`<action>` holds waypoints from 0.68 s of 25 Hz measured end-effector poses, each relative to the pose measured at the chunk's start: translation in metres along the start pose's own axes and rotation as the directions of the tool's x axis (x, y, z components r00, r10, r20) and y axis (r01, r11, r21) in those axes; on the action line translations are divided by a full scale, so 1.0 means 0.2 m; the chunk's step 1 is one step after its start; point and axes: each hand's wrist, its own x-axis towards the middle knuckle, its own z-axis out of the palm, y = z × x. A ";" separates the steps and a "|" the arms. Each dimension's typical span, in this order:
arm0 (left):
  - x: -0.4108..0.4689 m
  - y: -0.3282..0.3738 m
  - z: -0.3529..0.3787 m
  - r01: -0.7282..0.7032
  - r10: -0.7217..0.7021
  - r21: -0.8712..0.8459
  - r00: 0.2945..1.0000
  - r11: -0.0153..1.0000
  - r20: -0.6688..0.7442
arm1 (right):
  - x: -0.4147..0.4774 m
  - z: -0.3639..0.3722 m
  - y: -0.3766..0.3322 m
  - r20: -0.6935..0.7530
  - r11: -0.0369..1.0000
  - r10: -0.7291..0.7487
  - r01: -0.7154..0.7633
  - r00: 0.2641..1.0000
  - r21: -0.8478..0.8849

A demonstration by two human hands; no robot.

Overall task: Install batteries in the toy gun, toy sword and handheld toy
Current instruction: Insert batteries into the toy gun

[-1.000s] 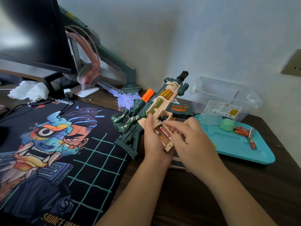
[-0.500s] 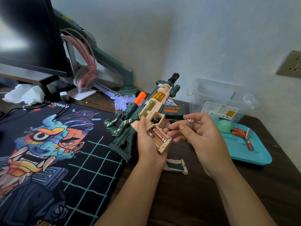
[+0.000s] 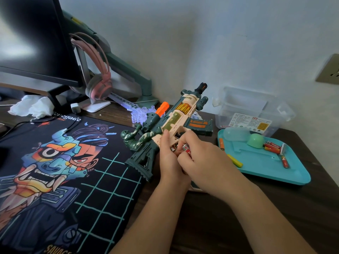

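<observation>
My left hand point(image 3: 169, 158) grips the tan-and-green plastic toy gun point(image 3: 172, 123) near the desk's back edge. My right hand point(image 3: 203, 160) pinches a small red cylindrical battery point(image 3: 186, 149) over its compartment. The battery looks slick and light, so I hold it mid-barrel

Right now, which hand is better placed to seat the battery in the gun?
Right. The right hand already pinches the battery at the open compartment, while the left hand steadies the gun.

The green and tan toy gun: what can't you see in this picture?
Head view only:
- Green and tan toy gun: its battery slots sit behind the left hand and right hand.
- Red battery: mostly wrapped by right fingers.
- Clear plastic sword: handle hidden behind the pink headphones.
</observation>
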 end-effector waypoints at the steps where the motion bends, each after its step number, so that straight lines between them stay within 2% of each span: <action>1: 0.01 0.00 -0.01 0.014 -0.013 -0.002 1.000 1.000 0.021 | 0.01 0.00 -0.02 0.002 1.000 -0.001 0.001 1.000 -0.019; 5: 0.02 0.00 -0.02 0.040 -0.038 -0.033 0.998 0.999 0.046 | 0.06 0.02 -0.04 0.040 0.998 0.008 -0.005 0.999 -0.059; 7: 0.02 0.01 -0.01 0.014 -0.013 -0.044 1.000 0.999 0.011 | 0.05 0.02 -0.01 0.041 0.990 0.041 -0.046 0.998 0.133; 9: 0.01 0.03 0.00 -0.004 0.003 -0.056 1.000 0.998 -0.009 | 0.03 0.00 0.01 -0.016 0.904 0.085 -0.071 0.996 0.422; 11: 0.01 0.04 0.01 -0.008 0.006 -0.074 0.999 0.997 -0.032 | 0.02 -0.03 0.05 -0.093 0.790 0.118 -0.036 0.989 0.612; 13: 0.01 0.04 0.00 -0.019 0.013 -0.090 0.998 0.996 -0.066 | 0.01 -0.06 0.09 -0.120 0.691 0.112 0.009 0.986 0.723; 17: 0.01 0.02 0.00 -0.020 0.014 -0.075 0.997 0.997 -0.082 | -0.02 -0.07 0.09 -0.141 0.569 0.107 0.055 0.984 0.820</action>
